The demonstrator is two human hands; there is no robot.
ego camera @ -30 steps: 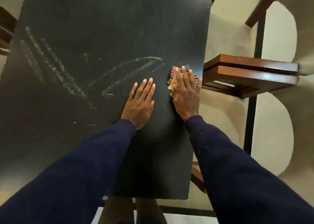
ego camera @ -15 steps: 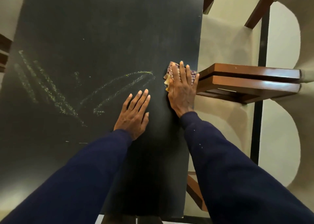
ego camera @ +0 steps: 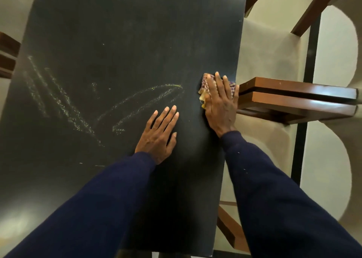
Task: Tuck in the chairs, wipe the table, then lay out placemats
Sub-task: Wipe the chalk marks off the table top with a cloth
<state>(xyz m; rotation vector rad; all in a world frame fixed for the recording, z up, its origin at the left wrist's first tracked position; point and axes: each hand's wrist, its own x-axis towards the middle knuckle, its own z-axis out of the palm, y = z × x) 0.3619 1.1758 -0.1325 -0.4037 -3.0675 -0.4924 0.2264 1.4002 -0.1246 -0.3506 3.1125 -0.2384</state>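
Our right hand point(ego camera: 221, 108) presses the cloth point(ego camera: 204, 90) at the right edge of the bench point(ego camera: 137, 42), fingers straight over it; our left hand point(ego camera: 157, 135) lies flat, empty. The cloth looks soft, light and bunched, perhaps damp. We judge a flat palm on top stops it slipping.

The dark bench point(ego camera: 137, 42) lies open across its far half and down its left side, marked only by chalky smears point(ego camera: 58, 103). Near the right edge the left hand point(ego camera: 159, 134) lies flat, and the right hand point(ego camera: 221, 105) presses a cloth point(ego camera: 205, 89) beside it, leaving a narrow lane between. Just past that edge a wooden chair point(ego camera: 293, 93) crowds in, perhaps touching the bench. Another chair point(ego camera: 317, 3) stands off the far right corner.
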